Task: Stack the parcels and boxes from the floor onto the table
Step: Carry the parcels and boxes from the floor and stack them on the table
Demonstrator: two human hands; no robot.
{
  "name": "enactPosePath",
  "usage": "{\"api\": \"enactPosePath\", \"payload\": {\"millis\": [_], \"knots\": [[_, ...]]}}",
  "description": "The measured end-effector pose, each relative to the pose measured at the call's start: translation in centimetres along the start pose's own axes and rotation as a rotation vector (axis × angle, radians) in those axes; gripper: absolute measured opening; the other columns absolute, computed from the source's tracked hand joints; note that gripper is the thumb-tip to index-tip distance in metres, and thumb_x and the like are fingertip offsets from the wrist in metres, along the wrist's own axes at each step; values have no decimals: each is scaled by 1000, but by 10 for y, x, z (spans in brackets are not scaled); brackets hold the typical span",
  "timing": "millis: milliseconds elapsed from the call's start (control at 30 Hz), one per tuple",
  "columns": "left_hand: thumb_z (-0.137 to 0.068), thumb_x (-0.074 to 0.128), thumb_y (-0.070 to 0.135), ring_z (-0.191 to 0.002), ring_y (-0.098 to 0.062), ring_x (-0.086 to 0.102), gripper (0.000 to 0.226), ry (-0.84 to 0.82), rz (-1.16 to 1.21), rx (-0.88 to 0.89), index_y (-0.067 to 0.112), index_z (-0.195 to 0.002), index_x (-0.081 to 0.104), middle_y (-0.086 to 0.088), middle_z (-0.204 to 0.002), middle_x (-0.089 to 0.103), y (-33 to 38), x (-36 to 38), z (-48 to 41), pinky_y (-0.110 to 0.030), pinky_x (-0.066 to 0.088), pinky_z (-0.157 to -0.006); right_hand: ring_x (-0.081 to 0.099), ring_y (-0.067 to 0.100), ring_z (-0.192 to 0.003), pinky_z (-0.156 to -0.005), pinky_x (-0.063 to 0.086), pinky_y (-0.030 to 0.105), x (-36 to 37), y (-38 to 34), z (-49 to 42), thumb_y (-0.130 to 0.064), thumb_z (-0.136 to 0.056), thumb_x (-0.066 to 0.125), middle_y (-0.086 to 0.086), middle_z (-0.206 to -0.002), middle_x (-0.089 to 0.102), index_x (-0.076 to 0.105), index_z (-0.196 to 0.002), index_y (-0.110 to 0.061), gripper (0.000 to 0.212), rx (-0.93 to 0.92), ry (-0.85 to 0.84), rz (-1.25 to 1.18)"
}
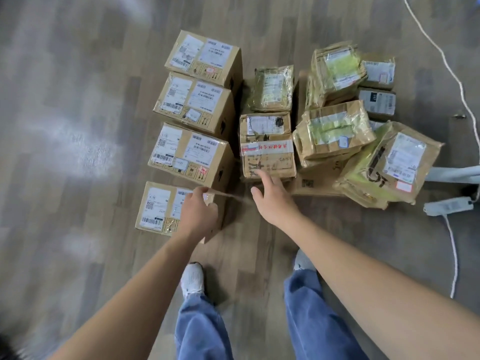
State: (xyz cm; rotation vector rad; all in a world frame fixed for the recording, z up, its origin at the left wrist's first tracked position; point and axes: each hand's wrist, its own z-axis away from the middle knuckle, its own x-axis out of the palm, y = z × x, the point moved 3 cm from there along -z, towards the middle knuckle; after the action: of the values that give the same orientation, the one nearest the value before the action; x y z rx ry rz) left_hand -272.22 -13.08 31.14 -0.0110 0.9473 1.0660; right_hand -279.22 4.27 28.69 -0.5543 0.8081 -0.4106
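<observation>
Left hand [198,214] curls over nearest box [158,207], its long axis running left-right.

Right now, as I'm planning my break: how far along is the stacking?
Nothing looks done: all the parcels lie on the floor, no table in view. In hand: the left hand curls over the far edge of the nearest box; the right hand reaches, open, toward the red-taped box. Left: everything.

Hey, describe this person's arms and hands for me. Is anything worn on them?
The left arm and right arm are bare as far as the frame shows, with no sleeves in view. The left hand and right hand have no gloves, and no watch, ring or bracelet is visible. Below them are blue jeans and pale shoes.
</observation>
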Motion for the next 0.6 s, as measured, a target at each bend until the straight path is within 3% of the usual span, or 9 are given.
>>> {"api": "enactPosePath", "payload": {"millis": [100,233,367,467,600], "knots": [[-90,46,13,-112,-29,52,49,-18,-50,43,14,-138,41,-11,-137,43,-39,-15,-27,-42,47,-92,47,27,-123,-81,35,32,38,-8,-4,-40,-101,37,7,-145,38,29,-143,-37,43,74,20,-17],[-89,49,15,-119,-33,46,51,-53,-130,72,15,-139,41,-14,-141,37,-91,-29,-67,-39,46,-89,48,26,-121,-86,34,29,101,-10,-16,-40,-101,38,9,-138,46,33,-143,-34,43,197,36,-153],[-88,57,20,-130,-36,31,57,-2,-261,88,13,-142,37,-16,-145,32,-138,-38,-104,-43,28,-107,49,26,-123,-92,37,29,170,-2,-32,-39,-100,39,9,-136,52,46,-138,-22,42,312,13,-220],[-89,56,22,-132,-38,27,63,34,-300,28,10,-145,28,-19,-147,28,-173,-35,-128,-47,26,-108,47,27,-127,-101,38,35,215,9,-42,-39,-100,38,9,-141,50,42,-142,-17,48,352,-30,-234],[-89,52,20,-126,-42,38,60,39,-194,-126,5,-142,26,-22,-140,36,-215,-24,-154,-53,32,-106,48,28,-126,-98,39,36,248,26,-51,-43,-100,36,7,-143,50,36,-146,-20,52,316,-17,-208]]}}
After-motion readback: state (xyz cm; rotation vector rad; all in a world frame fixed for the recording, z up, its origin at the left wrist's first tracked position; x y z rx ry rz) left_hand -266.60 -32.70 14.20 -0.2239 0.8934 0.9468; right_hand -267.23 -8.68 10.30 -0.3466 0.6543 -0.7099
